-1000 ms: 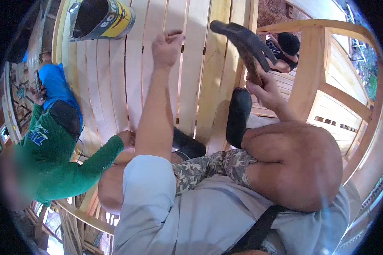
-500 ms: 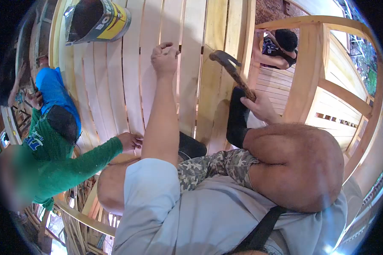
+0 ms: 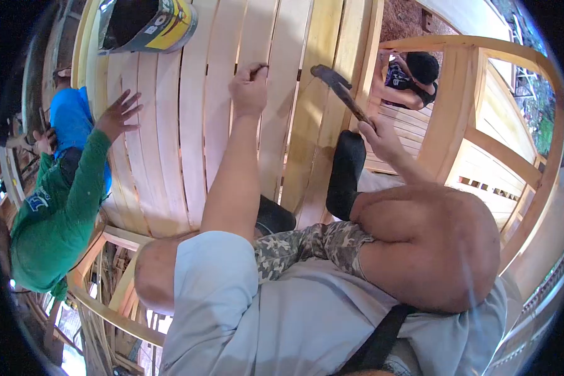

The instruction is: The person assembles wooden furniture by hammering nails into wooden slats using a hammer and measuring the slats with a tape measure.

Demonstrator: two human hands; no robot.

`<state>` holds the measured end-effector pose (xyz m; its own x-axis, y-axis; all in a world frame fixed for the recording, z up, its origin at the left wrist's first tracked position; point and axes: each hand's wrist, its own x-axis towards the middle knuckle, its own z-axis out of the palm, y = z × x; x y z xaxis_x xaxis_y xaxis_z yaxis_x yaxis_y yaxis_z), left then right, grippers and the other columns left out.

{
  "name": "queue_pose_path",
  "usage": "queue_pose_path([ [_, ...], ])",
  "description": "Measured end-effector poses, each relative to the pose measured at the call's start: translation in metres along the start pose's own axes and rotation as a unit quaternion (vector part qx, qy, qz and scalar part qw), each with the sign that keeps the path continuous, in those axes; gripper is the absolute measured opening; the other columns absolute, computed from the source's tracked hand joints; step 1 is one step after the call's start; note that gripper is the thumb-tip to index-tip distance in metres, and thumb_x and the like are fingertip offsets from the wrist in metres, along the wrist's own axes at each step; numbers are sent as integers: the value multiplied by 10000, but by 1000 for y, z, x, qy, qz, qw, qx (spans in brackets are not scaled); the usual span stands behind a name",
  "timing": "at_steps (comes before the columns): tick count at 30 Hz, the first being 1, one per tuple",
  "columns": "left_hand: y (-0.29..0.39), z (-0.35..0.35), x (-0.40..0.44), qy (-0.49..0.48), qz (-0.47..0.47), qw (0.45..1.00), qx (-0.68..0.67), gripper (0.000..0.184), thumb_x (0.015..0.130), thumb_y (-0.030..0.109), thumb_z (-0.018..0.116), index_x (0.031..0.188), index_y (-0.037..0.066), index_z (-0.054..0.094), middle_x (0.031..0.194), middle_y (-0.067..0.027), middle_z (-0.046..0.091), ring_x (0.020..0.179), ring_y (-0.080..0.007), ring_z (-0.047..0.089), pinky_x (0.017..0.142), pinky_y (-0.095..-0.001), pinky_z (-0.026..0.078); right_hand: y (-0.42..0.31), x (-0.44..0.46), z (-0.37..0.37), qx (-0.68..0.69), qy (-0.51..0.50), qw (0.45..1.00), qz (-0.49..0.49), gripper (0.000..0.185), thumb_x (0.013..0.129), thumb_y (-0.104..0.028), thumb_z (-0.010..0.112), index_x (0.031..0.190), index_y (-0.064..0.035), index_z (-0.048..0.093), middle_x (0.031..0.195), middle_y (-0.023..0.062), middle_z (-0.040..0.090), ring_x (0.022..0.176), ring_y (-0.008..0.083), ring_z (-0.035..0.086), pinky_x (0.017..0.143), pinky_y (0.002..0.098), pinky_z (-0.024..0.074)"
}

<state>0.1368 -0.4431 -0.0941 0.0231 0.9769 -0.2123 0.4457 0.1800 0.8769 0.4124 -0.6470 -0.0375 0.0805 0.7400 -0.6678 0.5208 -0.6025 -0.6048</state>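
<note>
My right hand [image 3: 380,139] is wrapped round the handle of a claw hammer [image 3: 339,88], whose head hangs over a yellowish plank beside my dark sock. Over the pale wooden slats [image 3: 193,119], at the centre, my left hand [image 3: 249,91] is closed, with thumb and fingertips pressed together. Whatever it pinches, if anything, is too small to make out. Thin dark gaps run between the slats under both hands.
A bucket [image 3: 163,28] with a yellow label lies at the upper left. A co-worker in a green sleeve [image 3: 84,182] reaches over the slats at the left. Another person [image 3: 413,78] sits beyond the wooden frame [image 3: 448,113]. My bent legs flank the slats' near edge.
The co-worker's hand has moved from beside my left forearm up and left over the slats. The hammer has swung down from its blurred, raised position. My left hand has shifted slightly.
</note>
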Motion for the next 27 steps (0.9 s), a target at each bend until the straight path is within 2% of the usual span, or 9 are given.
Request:
queue_pose_path([
  [2, -12, 15, -6, 0, 15, 997, -79, 215, 866, 163, 723, 998, -6, 739, 987, -129, 742, 882, -170, 699, 807, -314, 546, -8, -1, 7, 54, 70, 995, -49, 307, 1017, -288, 541, 835, -41, 524, 674, -21, 470, 621, 92, 461, 549, 282, 388],
  [3, -17, 20, -10, -2, 11, 997, -79, 215, 866, 163, 723, 998, -6, 739, 987, -129, 742, 882, -170, 699, 807, -314, 546, -9, -5, 8, 54, 68, 995, -45, 307, 1017, -288, 541, 835, -41, 524, 674, -21, 470, 621, 92, 461, 549, 282, 388],
  [5, -17, 28, -10, -9, 70, 996, -46, 189, 890, 139, 686, 1024, 18, 742, 1002, -111, 742, 912, -171, 695, 831, -314, 541, -16, -6, 3, 78, 37, 996, -3, 375, 1003, -375, 538, 946, -6, 580, 728, 79, 540, 706, 197, 527, 646, 378, 423],
  [8, -20, 33, -16, 1, 78, 996, -48, 165, 903, 115, 665, 1025, 38, 746, 1014, -101, 740, 954, -175, 692, 865, -308, 532, -31, -10, -1, 116, 17, 993, -16, 377, 1002, -372, 540, 938, -3, 590, 720, 60, 523, 702, 185, 517, 648, 367, 424],
  [12, -36, 41, -17, 6, 66, 994, -84, 166, 913, 106, 654, 1039, 46, 743, 1021, -116, 739, 988, -196, 694, 885, -310, 528, -43, -15, -1, 100, 28, 995, -11, 386, 1000, -379, 542, 950, 0, 597, 718, 53, 517, 696, 183, 512, 647, 361, 424],
  [14, -33, 40, -17, 18, 101, 993, -51, 148, 898, 85, 669, 1038, 78, 718, 1003, -123, 717, 934, -254, 701, 831, -332, 542, -45, -14, -1, 94, 13, 995, -32, 405, 998, -393, 545, 950, 4, 605, 715, 55, 522, 699, 181, 517, 647, 359, 427],
  [18, -41, 43, -14, 21, 120, 993, 4, 147, 892, 89, 681, 1034, 87, 718, 1003, -121, 712, 935, -248, 700, 824, -332, 544, -55, -12, -1, 83, -11, 996, -2, 425, 999, -406, 541, 958, 12, 604, 717, 68, 538, 705, 184, 529, 642, 363, 430],
  [23, -27, 41, -19, 48, 145, 987, -51, 103, 892, 87, 681, 990, 88, 713, 978, -112, 713, 950, -271, 683, 830, -345, 541, -74, -2, -9, 47, -34, 998, -40, 424, 1010, -408, 523, 960, 7, 594, 715, 68, 540, 699, 182, 533, 621, 368, 427],
  [27, -25, 38, -19, 30, 140, 990, -9, 108, 892, 74, 673, 995, 90, 700, 955, -113, 712, 962, -302, 671, 863, -373, 534, -91, -2, -12, 28, -10, 997, -72, 433, 999, -421, 534, 926, 3, 592, 687, 78, 532, 662, 202, 532, 607, 381, 428],
])
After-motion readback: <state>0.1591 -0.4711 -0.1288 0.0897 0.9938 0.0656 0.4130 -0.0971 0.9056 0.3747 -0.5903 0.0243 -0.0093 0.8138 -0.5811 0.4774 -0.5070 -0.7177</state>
